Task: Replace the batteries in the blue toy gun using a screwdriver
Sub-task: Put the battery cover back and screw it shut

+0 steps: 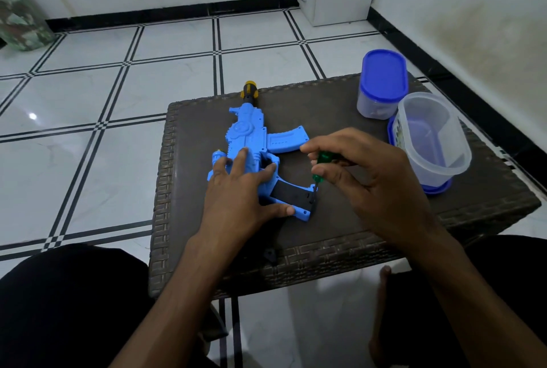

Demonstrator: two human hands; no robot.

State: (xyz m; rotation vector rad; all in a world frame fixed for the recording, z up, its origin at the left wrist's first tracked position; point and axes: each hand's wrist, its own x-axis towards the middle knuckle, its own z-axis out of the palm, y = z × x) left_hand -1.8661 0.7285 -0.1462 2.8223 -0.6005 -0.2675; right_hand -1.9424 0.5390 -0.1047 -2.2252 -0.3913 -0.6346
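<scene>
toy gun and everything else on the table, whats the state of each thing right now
blue toy gun: flat on the table, muzzle pointing away
left hand: pressing on the gun, fingers straight
right hand: gripping the screwdriver
screwdriver: upright, tip at the grip's end
far container: lid on
near container: open, standing on its blue lid

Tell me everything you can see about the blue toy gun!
The toy gun is bright blue plastic with moulded ridges and a black and yellow muzzle pointing away. It lies flat on the dark woven table. A curved magazine sticks out to the right, and its grip shows a black panel. The left hand presses down on it, fingers spread. The right hand holds a green screwdriver, tip down at the grip's end.
</scene>
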